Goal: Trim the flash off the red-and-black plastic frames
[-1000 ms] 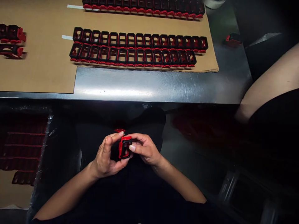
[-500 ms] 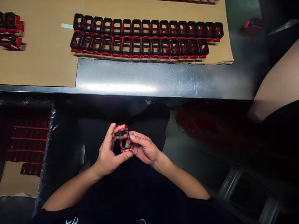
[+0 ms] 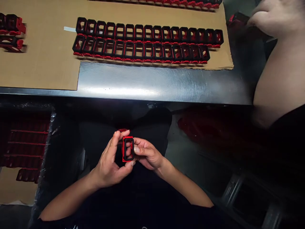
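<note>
Over my lap, both hands hold one small red frame with a black rectangular rim [image 3: 125, 158], its opening facing up toward me. My left hand [image 3: 108, 163] grips it from the left, thumb at the lower end and fingertips at the upper end. On the right side, my right hand [image 3: 150, 154] pinches the frame's edge, its thumb on the black rim and some fingers behind, partly seen through the opening. A bit of red [image 3: 123, 130] shows just beyond the left fingertips; what it belongs to is hidden.
Two rows of similar red-and-black frames [image 3: 138, 52] stand on cardboard [image 3: 47, 63] on a metal table [image 3: 143, 79]. More lie at the far edge and far left. A box [image 3: 17, 187] at lower left holds more. Another person's hand [image 3: 269, 19] is near a red-and-black piece [image 3: 235, 19].
The frame has turned in my fingers, showing more of its left red side, and sits slightly lower. At the upper right, the other person's hand has come into view by the red-and-black piece.
</note>
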A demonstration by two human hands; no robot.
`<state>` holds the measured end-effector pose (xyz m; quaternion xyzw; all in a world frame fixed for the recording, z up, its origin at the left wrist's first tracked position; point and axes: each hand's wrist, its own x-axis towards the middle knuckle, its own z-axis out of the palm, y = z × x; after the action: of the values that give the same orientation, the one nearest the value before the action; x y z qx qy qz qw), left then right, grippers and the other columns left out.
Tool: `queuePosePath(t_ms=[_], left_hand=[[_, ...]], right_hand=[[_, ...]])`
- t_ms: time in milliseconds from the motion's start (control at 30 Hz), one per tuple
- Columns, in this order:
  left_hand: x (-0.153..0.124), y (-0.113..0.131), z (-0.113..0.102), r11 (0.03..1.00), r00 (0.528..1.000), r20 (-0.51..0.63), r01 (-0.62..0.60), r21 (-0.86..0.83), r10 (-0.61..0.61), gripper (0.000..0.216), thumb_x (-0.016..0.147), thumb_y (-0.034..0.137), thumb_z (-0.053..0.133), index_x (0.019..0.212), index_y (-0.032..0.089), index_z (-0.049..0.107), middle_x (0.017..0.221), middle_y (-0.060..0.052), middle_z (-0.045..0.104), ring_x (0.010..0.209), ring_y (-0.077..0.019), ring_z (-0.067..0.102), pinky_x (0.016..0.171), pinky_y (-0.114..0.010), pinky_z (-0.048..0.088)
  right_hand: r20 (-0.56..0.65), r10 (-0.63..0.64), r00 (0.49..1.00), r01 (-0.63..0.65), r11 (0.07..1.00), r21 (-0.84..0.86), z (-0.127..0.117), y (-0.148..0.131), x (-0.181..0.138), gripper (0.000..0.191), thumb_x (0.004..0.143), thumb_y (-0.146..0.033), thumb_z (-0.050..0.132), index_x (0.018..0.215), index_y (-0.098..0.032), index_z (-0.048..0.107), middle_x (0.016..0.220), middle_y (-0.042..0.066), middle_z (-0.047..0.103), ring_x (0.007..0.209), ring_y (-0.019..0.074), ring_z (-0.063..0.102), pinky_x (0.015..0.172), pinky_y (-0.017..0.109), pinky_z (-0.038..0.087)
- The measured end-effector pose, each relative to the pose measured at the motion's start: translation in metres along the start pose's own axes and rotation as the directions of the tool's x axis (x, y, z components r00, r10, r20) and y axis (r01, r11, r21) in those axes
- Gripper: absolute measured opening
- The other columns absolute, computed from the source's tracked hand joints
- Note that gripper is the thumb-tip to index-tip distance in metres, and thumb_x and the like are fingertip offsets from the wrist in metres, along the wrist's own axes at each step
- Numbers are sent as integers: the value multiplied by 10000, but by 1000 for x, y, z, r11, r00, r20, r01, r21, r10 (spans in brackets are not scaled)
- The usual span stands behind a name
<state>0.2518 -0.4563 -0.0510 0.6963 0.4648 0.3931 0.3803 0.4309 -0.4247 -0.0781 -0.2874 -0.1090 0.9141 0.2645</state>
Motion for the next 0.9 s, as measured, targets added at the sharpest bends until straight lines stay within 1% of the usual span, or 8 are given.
queuePosePath(t_ms=[167, 267, 333, 400, 500, 600, 667, 900], left_hand=[[0, -9, -5, 922, 961, 112, 273, -273, -251, 847, 845, 205, 727, 1567, 312, 297, 1519, -160, 507, 1335, -308, 570, 1021, -455, 568], [0, -15, -7, 758, 914, 283, 400, -515, -290, 667, 870, 372, 725, 1480, 316, 462, 1442, -150, 590, 1240, -318, 646, 949, -432, 610], [-1, -15, -6, 688, 916, 301, 398, -607, -264, 648, 844, 410, 753, 1435, 311, 508, 1402, -149, 623, 1233, -317, 652, 969, -438, 601], [-2, -13, -3, 710, 946, 206, 323, -626, -249, 672, 809, 370, 796, 1414, 306, 511, 1417, -152, 608, 1278, -309, 621, 1005, -435, 582], [-6, -13, 4, 830, 988, -35, 109, -547, -153, 728, 787, 290, 820, 1426, 294, 471, 1464, -158, 553, 1322, -289, 584, 1032, -433, 563], [-11, -19, 7, 941, 971, -235, -119, -317, 43, 813, 749, 253, 853, 1443, 309, 434, 1429, -138, 571, 1294, -275, 599, 1029, -478, 553], [-14, -24, 8, 970, 947, -282, -198, -139, 153, 870, 713, 261, 882, 1448, 321, 420, 1387, -118, 600, 1261, -271, 614, 1007, -499, 558], [-10, -26, 3, 937, 914, -234, -291, 194, 332, 969, 658, 210, 910, 1468, 299, 385, 1343, -109, 640, 1183, -260, 654, 932, -471, 594]], right_hand=[[-54, -275, 960, 239, 905, -351, 8, -10, -5, 294, 725, -398, 872, 799, -178, 690, 685, -17, 677, 509, 88, 586, 452, 182, 458], [191, -537, 822, 435, 374, -819, 15, -26, -13, 62, 834, -280, 788, 871, -231, 775, 848, 33, 752, 730, 163, 681, 679, 296, 559], [423, -520, 742, 474, -39, -880, 19, -36, -18, 109, 901, -220, 703, 944, -262, 795, 925, 48, 778, 807, 193, 694, 736, 338, 566], [533, -489, 691, 490, -225, -842, 21, -43, -21, 172, 920, -180, 659, 995, -265, 789, 968, 55, 784, 850, 209, 697, 741, 349, 577], [431, -602, 673, 462, -114, -880, 25, -47, -24, 237, 901, -133, 639, 1070, -245, 762, 1053, 74, 773, 962, 227, 707, 823, 375, 592], [145, -575, 806, 358, 277, -891, 31, -45, -24, 208, 887, -192, 661, 1077, -208, 744, 959, 67, 782, 834, 201, 740, 698, 309, 603], [47, -460, 887, 270, 432, -860, 36, -42, -23, 180, 866, -249, 702, 1025, -189, 759, 855, 48, 785, 719, 177, 734, 611, 263, 581], [-65, -401, 914, 154, 489, -859, 48, -41, -20, 127, 833, -204, 686, 888, -197, 800, 737, 22, 779, 634, 162, 716, 605, 254, 552]])
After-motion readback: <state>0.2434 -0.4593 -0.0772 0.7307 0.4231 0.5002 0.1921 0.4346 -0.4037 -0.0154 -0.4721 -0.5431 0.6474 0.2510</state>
